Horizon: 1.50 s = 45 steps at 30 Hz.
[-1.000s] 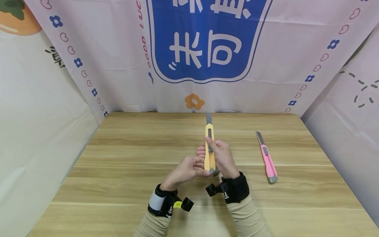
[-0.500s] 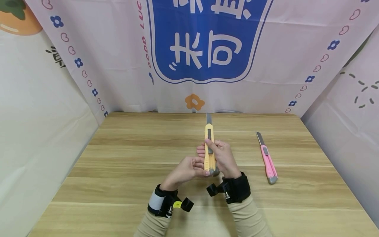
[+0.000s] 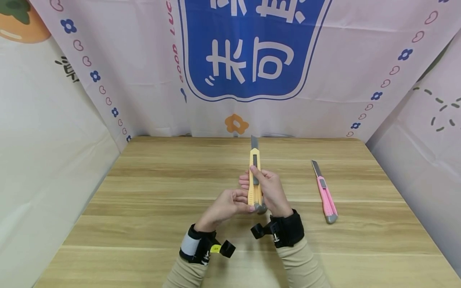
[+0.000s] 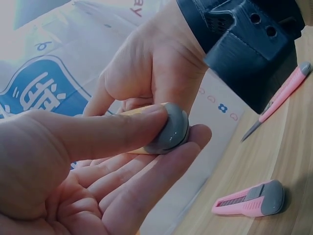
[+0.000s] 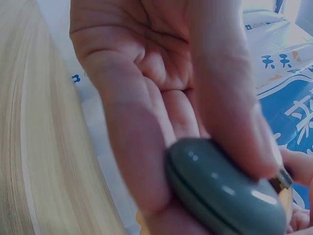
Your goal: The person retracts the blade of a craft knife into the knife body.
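A yellow utility knife point(image 3: 255, 158) with a grey end cap and extended blade stands between both hands, blade toward the back. My left hand point(image 3: 227, 207) pinches its lower end; in the left wrist view the thumb presses beside the grey cap point(image 4: 171, 129). My right hand point(image 3: 271, 190) holds the middle, thumb on the front near the grey slider and fingers behind. To the right, a pink utility knife point(image 3: 326, 200) lies on the table with its blade out. A second pink utility knife point(image 4: 249, 199) shows in the left wrist view, with a grey end.
The wooden table point(image 3: 151, 172) meets a printed cloth backdrop point(image 3: 151, 96) at its rear edge, and cloth hangs at both sides. Black wrist straps point(image 3: 288, 228) with small cameras sit close together below the hands.
Both hands and the yellow utility knife stay almost in place. The knife and right thumb dip slightly, then rise a little. The pink knife on the right is still.
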Each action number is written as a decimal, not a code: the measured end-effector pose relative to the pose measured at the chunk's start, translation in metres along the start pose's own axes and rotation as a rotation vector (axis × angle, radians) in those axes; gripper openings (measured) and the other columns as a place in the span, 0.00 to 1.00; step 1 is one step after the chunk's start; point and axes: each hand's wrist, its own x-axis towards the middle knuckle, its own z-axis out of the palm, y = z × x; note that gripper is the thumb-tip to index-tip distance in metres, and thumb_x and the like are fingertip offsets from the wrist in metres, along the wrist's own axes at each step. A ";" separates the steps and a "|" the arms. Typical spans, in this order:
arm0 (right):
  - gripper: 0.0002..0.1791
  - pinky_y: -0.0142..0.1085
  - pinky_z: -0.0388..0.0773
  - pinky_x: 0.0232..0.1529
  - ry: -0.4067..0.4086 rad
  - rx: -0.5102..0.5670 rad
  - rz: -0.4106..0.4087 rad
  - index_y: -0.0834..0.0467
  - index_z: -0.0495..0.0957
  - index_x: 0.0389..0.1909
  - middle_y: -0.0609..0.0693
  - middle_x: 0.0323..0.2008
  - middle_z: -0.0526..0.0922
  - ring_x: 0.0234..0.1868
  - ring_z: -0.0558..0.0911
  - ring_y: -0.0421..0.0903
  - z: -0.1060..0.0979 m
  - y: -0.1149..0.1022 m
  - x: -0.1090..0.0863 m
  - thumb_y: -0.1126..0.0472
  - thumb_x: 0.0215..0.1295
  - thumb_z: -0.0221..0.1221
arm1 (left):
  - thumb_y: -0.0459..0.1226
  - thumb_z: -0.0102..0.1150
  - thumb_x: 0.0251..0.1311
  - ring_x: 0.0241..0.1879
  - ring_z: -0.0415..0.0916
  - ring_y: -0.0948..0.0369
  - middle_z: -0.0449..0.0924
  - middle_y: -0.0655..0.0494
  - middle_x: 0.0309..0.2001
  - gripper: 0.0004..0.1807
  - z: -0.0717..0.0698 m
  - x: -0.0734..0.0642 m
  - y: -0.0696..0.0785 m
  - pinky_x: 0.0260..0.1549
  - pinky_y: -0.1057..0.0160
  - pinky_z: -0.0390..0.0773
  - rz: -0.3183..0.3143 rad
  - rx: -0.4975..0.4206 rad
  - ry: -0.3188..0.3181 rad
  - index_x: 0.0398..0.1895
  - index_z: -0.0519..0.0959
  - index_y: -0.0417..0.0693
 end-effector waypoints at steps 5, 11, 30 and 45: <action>0.27 0.35 0.87 0.40 0.012 -0.005 0.018 0.71 0.75 0.54 0.46 0.28 0.88 0.31 0.88 0.40 0.001 -0.001 0.000 0.49 0.70 0.55 | 0.32 0.64 0.58 0.42 0.84 0.64 0.85 0.40 0.48 0.20 0.001 0.000 0.000 0.46 0.67 0.84 -0.003 0.002 0.024 0.54 0.77 0.37; 0.28 0.35 0.87 0.38 0.052 -0.033 0.043 0.69 0.75 0.54 0.46 0.27 0.88 0.31 0.88 0.40 0.000 -0.001 0.000 0.47 0.69 0.55 | 0.33 0.66 0.57 0.42 0.85 0.63 0.85 0.41 0.47 0.19 0.002 0.001 -0.001 0.45 0.67 0.84 -0.018 0.013 0.068 0.52 0.78 0.37; 0.24 0.35 0.88 0.35 0.065 -0.103 -0.059 0.73 0.77 0.48 0.44 0.22 0.88 0.27 0.88 0.40 -0.001 0.000 -0.002 0.53 0.68 0.58 | 0.31 0.64 0.57 0.40 0.84 0.64 0.85 0.39 0.46 0.18 0.001 -0.001 0.001 0.44 0.67 0.84 0.016 0.032 0.051 0.51 0.78 0.35; 0.24 0.36 0.88 0.35 0.043 -0.106 -0.080 0.75 0.77 0.46 0.44 0.23 0.88 0.27 0.88 0.40 -0.004 0.000 -0.002 0.54 0.67 0.59 | 0.31 0.62 0.59 0.39 0.83 0.66 0.85 0.37 0.46 0.18 0.001 -0.001 0.002 0.42 0.69 0.84 0.036 0.050 0.016 0.52 0.77 0.33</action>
